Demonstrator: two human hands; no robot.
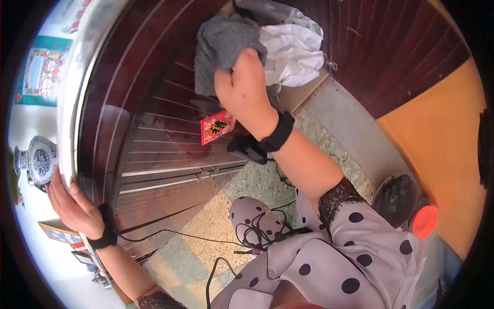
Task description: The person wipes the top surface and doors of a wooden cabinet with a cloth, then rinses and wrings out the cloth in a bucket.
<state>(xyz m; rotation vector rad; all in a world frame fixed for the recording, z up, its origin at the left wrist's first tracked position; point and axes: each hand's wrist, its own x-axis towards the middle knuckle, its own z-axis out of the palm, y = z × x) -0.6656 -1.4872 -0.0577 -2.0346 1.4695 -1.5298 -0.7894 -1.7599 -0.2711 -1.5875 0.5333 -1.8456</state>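
Observation:
My right hand (pixel 244 85) is closed on a grey cloth (pixel 218 38), bunched and fluffy like a towel, against the dark wooden slatted panel (pixel 170 108). Just below that hand a red card with black and gold lettering (pixel 217 127) is attached to the panel. My left hand (pixel 74 208) lies with its fingers stretched out over the pale edge (pixel 72 113) of the furniture top, close to a blue-and-white vase (pixel 41 159). Its fingers hold nothing that I can see. Black bands circle both my wrists.
A crumpled white plastic bag (pixel 293 54) sits beside the cloth. Black cables (pixel 180 233) run across the tiled floor (pixel 206 257) and my lap. At the right are a dark round container (pixel 396 198), a red lid (pixel 425 221) and an orange surface (pixel 432 129).

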